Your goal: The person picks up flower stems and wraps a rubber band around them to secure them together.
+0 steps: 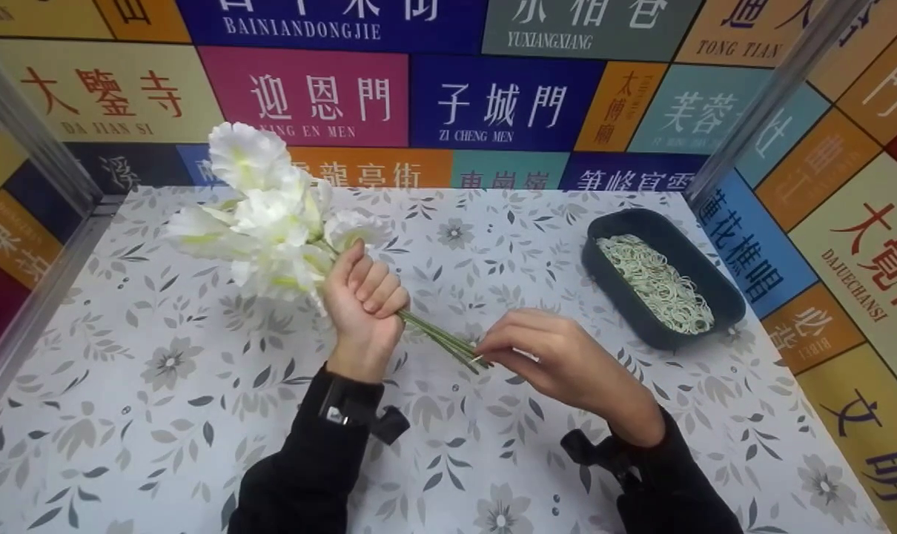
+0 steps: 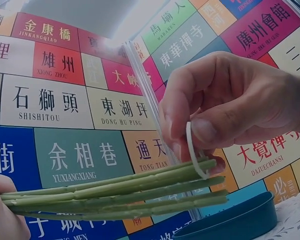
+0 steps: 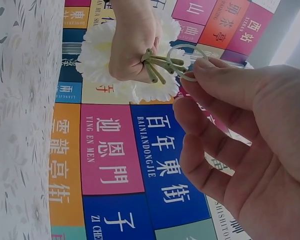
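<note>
My left hand (image 1: 367,300) grips a bunch of white artificial flowers (image 1: 267,211) by the upper stems, just below the blossoms. The blossoms point up and to the left, and the green stems (image 1: 437,337) slant down to the right. At the stem ends, my right hand (image 1: 563,356) pinches a pale rubber band (image 2: 192,150) between thumb and index finger. In the left wrist view the band's loop hangs over the tip of the upper stems; lower stems lie beneath it. The right hand's other fingers are bent loosely.
A dark oblong tub (image 1: 693,259) with many pale rubber bands (image 1: 660,285) stands on the table's right side. Leaf-patterned white cloth (image 1: 219,460) covers the table. Colourful sign-printed panels (image 1: 504,104) rise behind and at both sides.
</note>
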